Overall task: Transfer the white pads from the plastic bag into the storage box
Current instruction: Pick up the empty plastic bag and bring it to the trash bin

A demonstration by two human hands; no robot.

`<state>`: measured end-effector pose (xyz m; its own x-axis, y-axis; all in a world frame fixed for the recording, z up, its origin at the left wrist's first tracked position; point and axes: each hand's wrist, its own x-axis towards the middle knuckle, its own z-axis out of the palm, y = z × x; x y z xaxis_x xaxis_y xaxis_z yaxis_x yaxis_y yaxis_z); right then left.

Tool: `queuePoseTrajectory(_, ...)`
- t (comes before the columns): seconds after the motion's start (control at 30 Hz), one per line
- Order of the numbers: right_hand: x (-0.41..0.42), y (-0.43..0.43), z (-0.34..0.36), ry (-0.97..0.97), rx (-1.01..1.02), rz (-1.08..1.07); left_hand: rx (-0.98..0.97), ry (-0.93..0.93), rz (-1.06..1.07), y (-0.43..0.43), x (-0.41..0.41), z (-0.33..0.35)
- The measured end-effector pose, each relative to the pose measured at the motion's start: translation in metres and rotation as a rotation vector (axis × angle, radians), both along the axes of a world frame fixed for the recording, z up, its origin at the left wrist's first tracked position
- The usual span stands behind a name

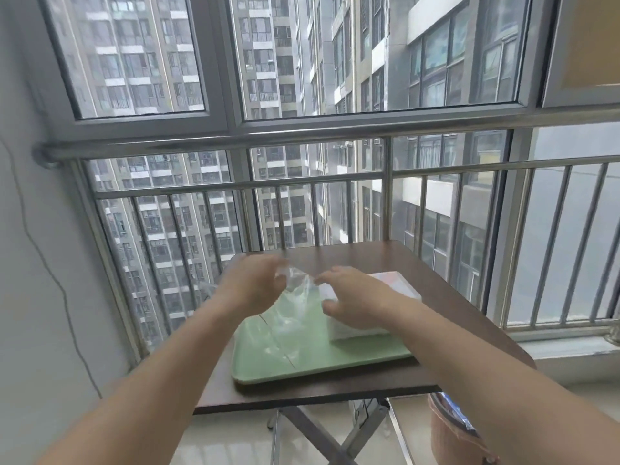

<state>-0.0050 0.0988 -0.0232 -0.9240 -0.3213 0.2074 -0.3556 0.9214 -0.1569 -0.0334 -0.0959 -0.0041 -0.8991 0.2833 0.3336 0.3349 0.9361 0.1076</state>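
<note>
A clear plastic bag (295,297) lies crumpled on a pale green tray (268,364), its mouth lifted between the two hands. A stack of white pads (359,330) sits at the bag's right end, near the tray's right edge; whether it is fully inside the bag cannot be told.

The left hand (255,283), blurred, has its fingers curled around the raised top of the bag. The right hand (349,297) lies over the stack with bent fingers, fingertips at the bag's edge; whether it grips anything cannot be told. Just behind it lies a pale flat box (396,280), partly hidden.

The tray fills the left and near part of the dark brown tabletop (453,313), its near rim close to the tabletop's front edge. Bare wood shows to the right and behind. A metal railing (385,182) stands just past the far edge, a grey wall (33,297) is on the left, and a pinkish bin (449,434) stands on the floor at the lower right.
</note>
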Motion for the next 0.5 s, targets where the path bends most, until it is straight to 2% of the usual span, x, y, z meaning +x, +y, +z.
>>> queuePoseTrajectory(0.03,0.003,-0.014,-0.001,-0.046,-0.054,0.061,-0.046,-0.012,0.088,-0.015,-0.001,0.003)
queuePoseTrajectory(0.1,0.006,-0.042,-0.005,-0.129,-0.104,0.135,-0.043,-0.188,0.233,-0.045,0.0,0.001)
queuePoseTrajectory(0.2,-0.005,-0.067,-0.005,-0.221,-0.004,0.178,0.113,-0.391,0.284,-0.079,0.0,-0.016)
queuePoseTrajectory(0.27,-0.025,-0.077,0.003,-0.192,-0.018,0.138,0.208,-0.43,0.276,-0.101,-0.003,-0.028)
queuePoseTrajectory(0.33,-0.051,-0.077,0.011,-0.06,-0.071,0.026,0.266,-0.459,0.224,-0.112,-0.004,-0.033)
queuePoseTrajectory(0.4,-0.077,-0.075,0.018,0.009,-0.126,-0.081,0.322,-0.423,0.141,-0.117,-0.004,-0.034)
queuePoseTrajectory(0.5,-0.105,-0.081,0.023,-0.106,-0.179,-0.155,0.396,-0.301,0.033,-0.12,-0.005,-0.027)
